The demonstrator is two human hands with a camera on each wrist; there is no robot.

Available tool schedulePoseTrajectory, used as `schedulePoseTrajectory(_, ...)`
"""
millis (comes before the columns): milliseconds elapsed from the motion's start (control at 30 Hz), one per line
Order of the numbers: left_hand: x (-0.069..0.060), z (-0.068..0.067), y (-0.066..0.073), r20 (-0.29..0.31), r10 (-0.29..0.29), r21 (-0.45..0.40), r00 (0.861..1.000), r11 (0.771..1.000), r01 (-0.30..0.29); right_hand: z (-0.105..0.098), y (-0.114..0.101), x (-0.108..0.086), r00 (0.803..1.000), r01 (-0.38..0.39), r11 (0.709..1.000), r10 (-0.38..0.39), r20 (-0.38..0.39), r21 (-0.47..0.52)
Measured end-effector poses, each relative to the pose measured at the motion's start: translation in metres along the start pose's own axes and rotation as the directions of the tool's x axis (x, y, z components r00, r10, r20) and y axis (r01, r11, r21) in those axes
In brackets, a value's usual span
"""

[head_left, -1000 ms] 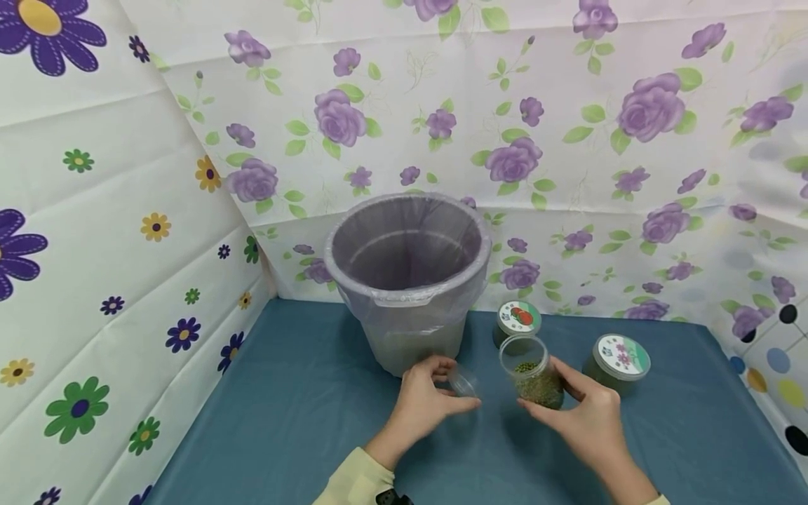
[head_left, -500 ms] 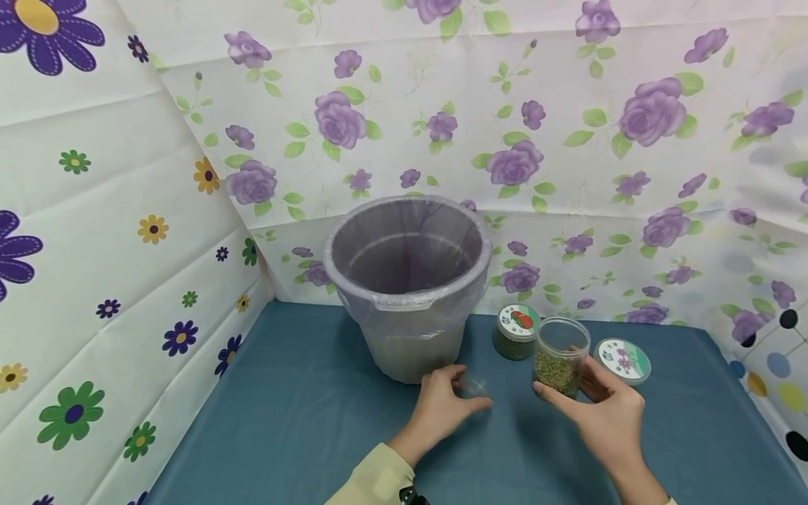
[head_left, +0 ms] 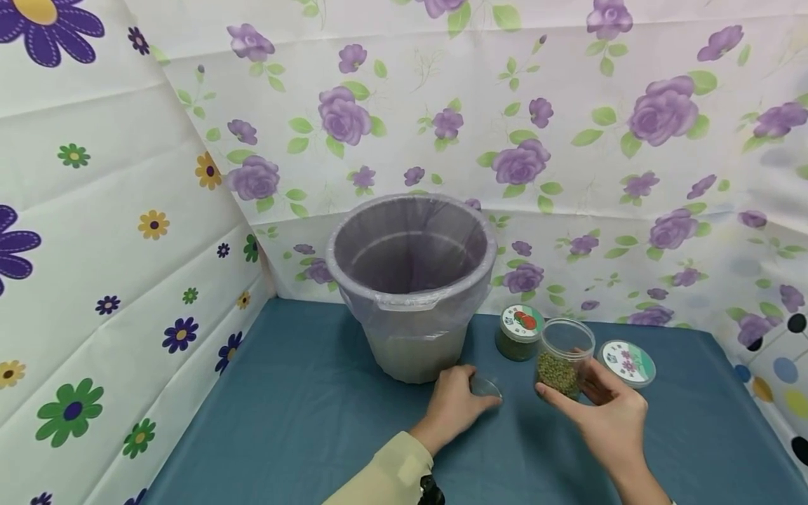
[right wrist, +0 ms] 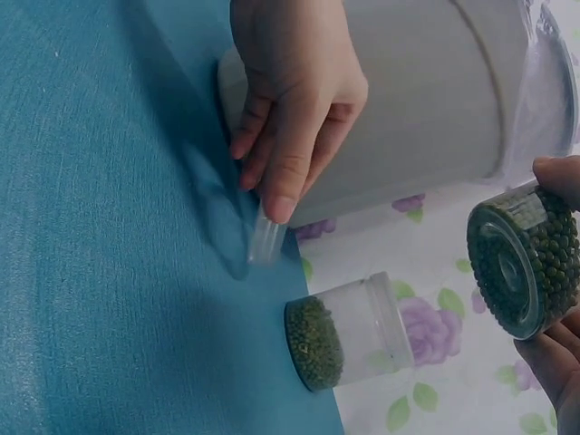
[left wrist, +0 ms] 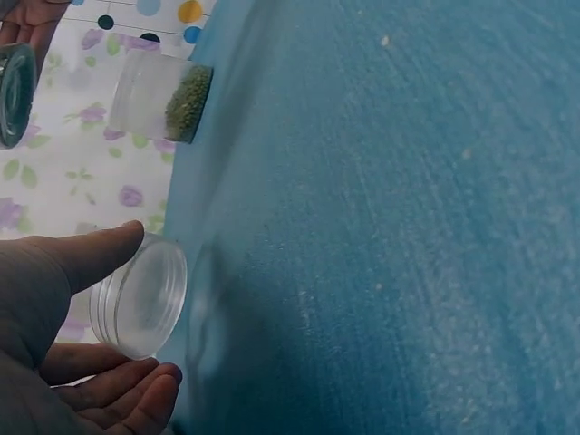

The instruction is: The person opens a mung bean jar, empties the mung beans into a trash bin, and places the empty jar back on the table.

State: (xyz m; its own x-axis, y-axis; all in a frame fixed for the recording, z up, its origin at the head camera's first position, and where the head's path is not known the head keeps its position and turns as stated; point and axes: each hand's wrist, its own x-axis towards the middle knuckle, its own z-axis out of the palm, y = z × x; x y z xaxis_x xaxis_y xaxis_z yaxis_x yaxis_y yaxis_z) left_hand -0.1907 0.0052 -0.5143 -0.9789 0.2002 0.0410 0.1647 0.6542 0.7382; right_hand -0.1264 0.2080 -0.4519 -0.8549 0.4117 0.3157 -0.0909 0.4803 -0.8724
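My left hand (head_left: 456, 403) pinches a clear plastic lid (left wrist: 145, 299) by its rim, low over the blue cloth in front of the bucket. Whether the lid touches the cloth, I cannot tell. In the right wrist view the lid (right wrist: 265, 240) is seen edge-on. My right hand (head_left: 609, 414) grips a clear jar (head_left: 558, 365), uncovered and partly filled with small green beans, raised above the table and nearly upright. From the right wrist, the bottom of this jar (right wrist: 507, 272) faces the camera, with fingers on its side.
A grey bucket (head_left: 419, 344) lined with a clear bag stands at the back middle. Right of it are a lidded jar (head_left: 519, 333) with a tomato label and another lidded jar (head_left: 628, 361) with a pink flower label. Floral sheets (head_left: 435, 91) hang behind the table.
My right hand has shifted right, and the bean jar, tilted before, is now closer to upright. My left hand has moved right with the lid, away from the bucket's base.
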Motion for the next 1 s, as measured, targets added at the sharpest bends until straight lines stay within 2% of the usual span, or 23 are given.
schedulePoseTrajectory(200, 0.003, 0.003, -0.002, 0.010, -0.004, 0.017, 1.000, 1.000, 0.003, 0.000, 0.001, 0.000, 1.000, -0.014, 1.000, 0.014, 0.000, -0.011)
schedulePoseTrajectory(467, 0.004, 0.008, -0.005, -0.009, -0.014, 0.089, 1.000, 0.996, 0.015, 0.002, 0.003, 0.000, 1.000, -0.010, 1.000, 0.010, 0.008, -0.003)
schedulePoseTrajectory(667, 0.002, 0.009, -0.007, -0.035, -0.004, 0.106, 0.999, 0.994, 0.008, 0.002, 0.003, 0.000, 1.000, -0.006, 1.000, 0.006, 0.004, -0.005)
schedulePoseTrajectory(1000, 0.003, 0.011, -0.009, -0.035, -0.004, 0.120, 0.999, 0.993, 0.008, 0.002, 0.004, -0.001, 1.000, 0.007, 1.000, -0.007, 0.006, 0.007)
